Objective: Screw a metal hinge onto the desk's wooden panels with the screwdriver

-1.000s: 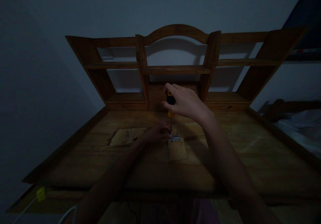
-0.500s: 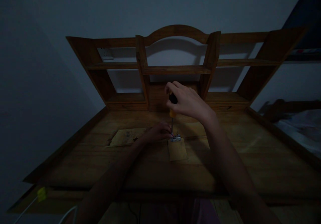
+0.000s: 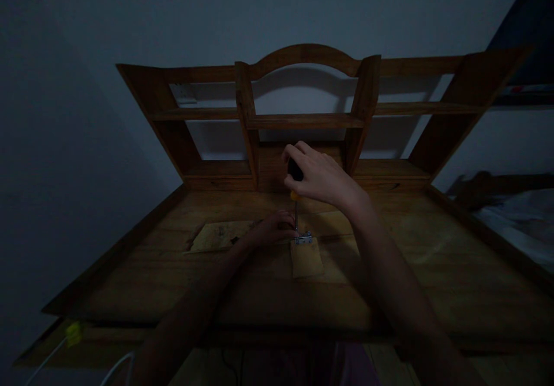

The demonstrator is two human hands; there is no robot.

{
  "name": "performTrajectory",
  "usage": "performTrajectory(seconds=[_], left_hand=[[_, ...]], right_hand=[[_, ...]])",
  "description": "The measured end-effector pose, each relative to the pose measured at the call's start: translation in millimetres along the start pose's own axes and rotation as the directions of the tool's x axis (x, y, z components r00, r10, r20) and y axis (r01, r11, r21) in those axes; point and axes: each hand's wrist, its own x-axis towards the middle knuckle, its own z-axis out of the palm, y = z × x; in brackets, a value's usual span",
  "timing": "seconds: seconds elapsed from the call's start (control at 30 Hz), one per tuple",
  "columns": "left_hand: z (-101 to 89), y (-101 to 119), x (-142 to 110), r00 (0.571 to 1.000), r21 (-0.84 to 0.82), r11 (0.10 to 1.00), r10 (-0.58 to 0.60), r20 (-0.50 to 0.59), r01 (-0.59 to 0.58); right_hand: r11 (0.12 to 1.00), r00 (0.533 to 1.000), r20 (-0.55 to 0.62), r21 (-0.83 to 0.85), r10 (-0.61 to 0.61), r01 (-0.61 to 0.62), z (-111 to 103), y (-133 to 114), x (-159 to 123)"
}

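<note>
My right hand (image 3: 322,176) is closed round the black and yellow handle of a screwdriver (image 3: 295,181) held upright. Its thin shaft comes down onto a small metal hinge (image 3: 303,238) at the top edge of a small wooden piece (image 3: 306,258) lying on the desk. My left hand (image 3: 273,228) rests on the desk just left of the shaft, fingers curled against the hinge and the shaft's lower end. The scene is dim, so what the left fingers pinch cannot be made out.
A flat wooden board (image 3: 216,236) lies left of my left hand. The wooden desk (image 3: 433,270) has a raised shelf unit (image 3: 305,117) at the back. A white cable (image 3: 116,366) and a small yellow tag (image 3: 73,333) sit at the near left edge.
My right hand has shifted slightly on the screwdriver handle, as if turning it. The left hand, hinge and wooden piece have stayed in place.
</note>
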Motion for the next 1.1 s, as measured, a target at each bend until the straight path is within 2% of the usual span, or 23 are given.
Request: performTrajectory(seconds=[0.13,0.43,0.67,1.1], left_hand=[[0.5,1.6,-0.6,1.000,0.000,1.000,-0.029,-0.002,0.029],[2.1,-1.6,-1.7,0.999,0.006,0.999,-0.033,-0.008,0.033],[1.8,-0.2,-1.9,0.996,0.037,0.995,-0.091,-0.016,0.092],[2.5,1.9,-1.7,0.996,0.043,0.995,-0.085,-0.038,0.087]], right_hand=[[1.000,1.000,-0.002,-0.027,0.003,-0.003,-0.1,-0.6,1.2],[1.000,1.000,0.002,0.017,-0.014,0.014,-4.0,-4.1,-0.4],[0.997,1.000,0.008,0.070,-0.010,0.010,-4.2,-4.3,-0.1],[0.998,1.000,0.009,0.066,-0.012,0.011,-3.2,-2.7,-1.1]])
